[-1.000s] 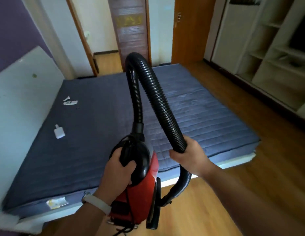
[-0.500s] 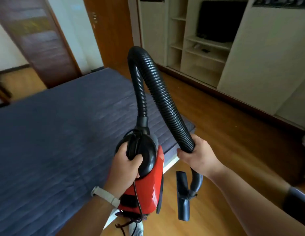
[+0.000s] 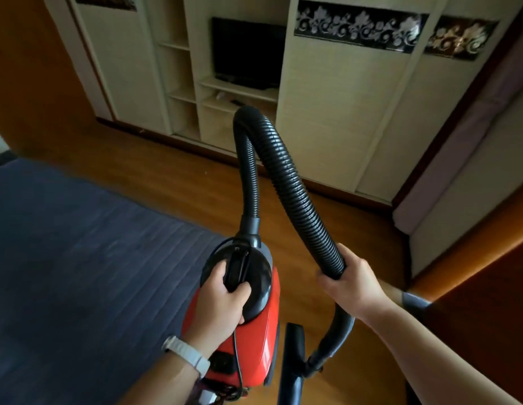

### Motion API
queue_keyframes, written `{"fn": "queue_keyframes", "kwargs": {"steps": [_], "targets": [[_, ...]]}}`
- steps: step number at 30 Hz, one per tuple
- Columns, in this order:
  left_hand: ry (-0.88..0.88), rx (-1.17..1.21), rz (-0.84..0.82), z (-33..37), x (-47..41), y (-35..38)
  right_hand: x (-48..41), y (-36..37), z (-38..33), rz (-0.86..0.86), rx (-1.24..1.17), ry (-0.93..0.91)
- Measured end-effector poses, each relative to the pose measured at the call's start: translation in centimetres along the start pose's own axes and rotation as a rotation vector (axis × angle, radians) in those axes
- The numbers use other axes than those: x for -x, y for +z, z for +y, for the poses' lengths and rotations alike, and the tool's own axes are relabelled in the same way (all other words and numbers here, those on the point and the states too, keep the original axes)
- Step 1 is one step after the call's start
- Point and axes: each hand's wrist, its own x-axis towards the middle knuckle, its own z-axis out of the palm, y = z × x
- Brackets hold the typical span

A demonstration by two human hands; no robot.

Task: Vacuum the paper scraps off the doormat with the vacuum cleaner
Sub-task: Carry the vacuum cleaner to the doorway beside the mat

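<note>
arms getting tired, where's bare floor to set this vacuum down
Bare wooden floor runs between the blue mattress and the wardrobe, ahead of the vacuum cleaner. The mattress top is bare too. Tighter at right, where the hose and nozzle hang beside wooden furniture.

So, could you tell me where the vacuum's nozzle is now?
In the head view, the nozzle hangs bottom centre, just right of the red vacuum body, below the right hand holding the hose.

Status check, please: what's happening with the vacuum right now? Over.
Left hand grips vacuum cleaner handle. Right hand grips hose. Doormat, scraps not in view. Blue mattress at left.
</note>
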Motion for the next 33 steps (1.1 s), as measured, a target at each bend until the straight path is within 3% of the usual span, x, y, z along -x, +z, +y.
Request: {"fn": "queue_keyframes", "kwargs": {"steps": [7, 14, 24, 33], "targets": [[0.037, -0.069, -0.16, 2.9, -9.8, 1.2, -6.6, -0.7, 1.0, 0.098, -0.021, 0.127], [0.045, -0.107, -0.21, 4.0, -18.5, 5.7, -14.1, -1.6, 5.0, 0.148, -0.066, 0.158], [-0.043, -0.135, -0.123, 8.3, -30.2, 16.6, -29.7, -8.1, 13.0, 0.018, -0.21, 0.139], [0.012, -0.137, -0.102, 14.0, -40.2, 23.6, -41.7, -14.1, 17.4, -0.007, -0.12, 0.094]]}}
